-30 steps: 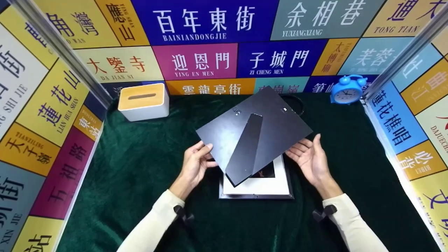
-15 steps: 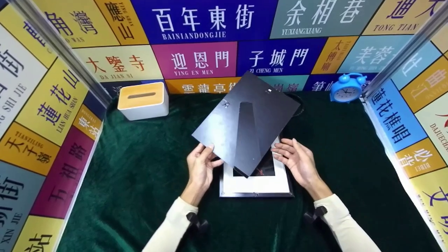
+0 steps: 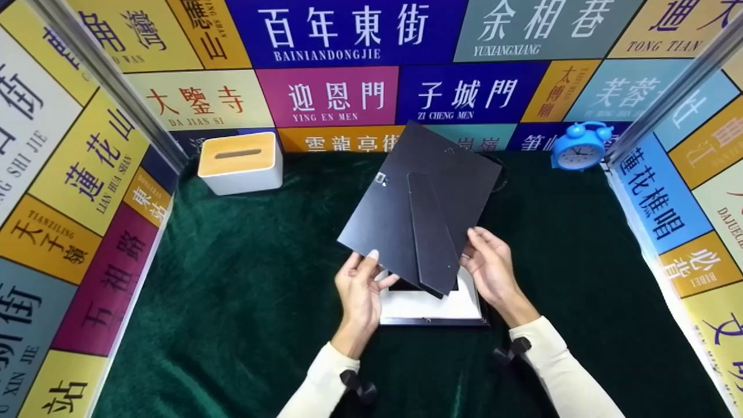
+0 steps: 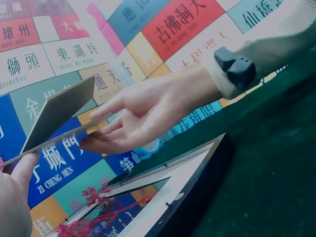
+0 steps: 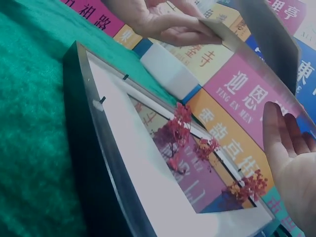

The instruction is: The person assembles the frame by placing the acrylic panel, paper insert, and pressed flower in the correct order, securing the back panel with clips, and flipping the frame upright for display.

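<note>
While the black backing board [image 3: 421, 203] is held tilted in the air above the picture frame [image 3: 432, 305], it is pinched at its lower left edge by the left hand [image 3: 359, 288], thumb on top. Its right edge is supported by the right hand [image 3: 490, 267] with fingers nearly straight, not curled round it. The board's fold-out stand [image 3: 432, 232] is turned up. The frame is seen lying face down on the green cloth [image 3: 244, 278], white mat [image 5: 148, 182] exposed, red flowers [image 5: 180, 133] visible in the window. By judgement, the back is off and not yet seated; lowering and aligning are left. A white box with wooden lid [image 3: 240, 161] and a blue alarm clock [image 3: 577, 148] are noted well apart, at the rear. Nothing is seen standing between board and frame.
</note>
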A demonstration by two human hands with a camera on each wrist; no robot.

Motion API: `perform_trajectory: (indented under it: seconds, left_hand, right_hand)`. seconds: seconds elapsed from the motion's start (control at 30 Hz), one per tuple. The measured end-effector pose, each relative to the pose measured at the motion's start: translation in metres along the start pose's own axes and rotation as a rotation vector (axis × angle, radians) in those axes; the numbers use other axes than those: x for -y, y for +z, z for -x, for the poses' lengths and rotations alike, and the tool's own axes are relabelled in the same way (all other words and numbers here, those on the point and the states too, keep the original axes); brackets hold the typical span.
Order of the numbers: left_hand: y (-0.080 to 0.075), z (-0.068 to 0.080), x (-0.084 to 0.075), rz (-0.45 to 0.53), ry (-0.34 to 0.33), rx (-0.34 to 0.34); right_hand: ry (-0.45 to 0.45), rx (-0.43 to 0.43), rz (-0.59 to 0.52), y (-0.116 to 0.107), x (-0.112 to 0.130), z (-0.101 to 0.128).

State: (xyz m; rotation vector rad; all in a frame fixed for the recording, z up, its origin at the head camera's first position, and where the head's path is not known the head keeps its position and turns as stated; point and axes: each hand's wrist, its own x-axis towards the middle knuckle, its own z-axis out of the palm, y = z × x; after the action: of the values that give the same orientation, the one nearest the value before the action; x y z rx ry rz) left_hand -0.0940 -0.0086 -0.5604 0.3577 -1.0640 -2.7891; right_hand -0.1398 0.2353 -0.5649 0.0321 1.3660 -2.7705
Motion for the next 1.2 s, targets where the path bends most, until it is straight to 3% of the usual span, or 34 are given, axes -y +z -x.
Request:
perform_trajectory:
  seconds: [0.1, 0.27, 0.4, 0.57, 0.83, 0.97, 1.2]
  left_hand:
    - [-0.001, 0.001, 0.003, -0.019, 0.015, 0.045]
    - [-0.015, -0.001, -0.002, -0.047, 0.013, 0.15]
    - [-0.029, -0.011, -0.018, -0.076, 0.006, 0.189]
    - [-0.042, -0.032, -0.041, -0.202, -0.005, 0.231]
    - [-0.036, -0.057, -0.06, -0.446, -0.157, 0.319]
    - [-0.031, -0.061, -0.061, -0.495, -0.24, 0.327]
    - [-0.028, -0.058, -0.063, -0.515, -0.313, 0.359]
  right_hand:
    - [-0.011, -0.032, 0.023, 0.002, 0.0, -0.004]
    - [-0.041, -0.006, 0.07, -0.002, 0.005, -0.007]
    - [-0.045, 0.006, 0.103, -0.008, 0.013, -0.01]
    - [-0.032, 0.006, 0.125, -0.012, 0.022, -0.013]
    - [0.036, -0.017, 0.187, -0.017, 0.023, -0.011]
    - [0.083, 0.005, 0.219, -0.019, 0.023, -0.007]
    - [0.126, 0.066, 0.25, -0.021, 0.024, -0.002]
